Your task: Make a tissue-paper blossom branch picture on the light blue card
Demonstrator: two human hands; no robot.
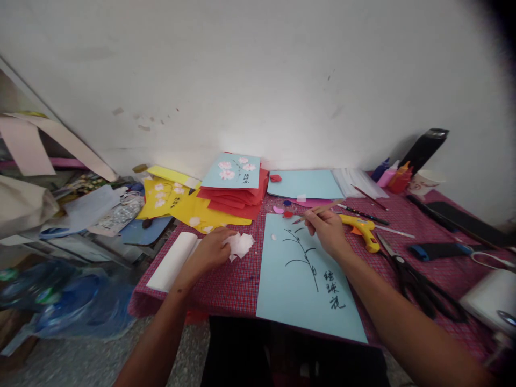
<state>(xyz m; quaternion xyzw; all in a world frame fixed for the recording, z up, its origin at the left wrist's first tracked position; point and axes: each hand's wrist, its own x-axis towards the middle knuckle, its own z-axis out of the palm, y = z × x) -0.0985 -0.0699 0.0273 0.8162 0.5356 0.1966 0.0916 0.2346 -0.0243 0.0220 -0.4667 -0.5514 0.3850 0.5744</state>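
My right hand (325,228) grips a thin paintbrush (327,207), its dark tip pointing left above the top part of a light blue sheet (282,290). That sheet bears a black painted branch with leaves, Chinese characters at its lower right and a small pale dab near its left edge. Just beyond its top edge lie small pools of red, pink and dark blue paint (287,203). Left of the sheet, my left hand (213,248) is closed on a crumpled white tissue (242,244); some of its fingertips are hidden.
A white paper roll (173,263) lies at the left. Behind stand red sheets (234,199) under a blue flower card (229,172), and yellow sheets (161,199). At right are a yellow glue gun (365,232), black scissors (419,285), paint bottles (399,177) and a black flask (423,150).
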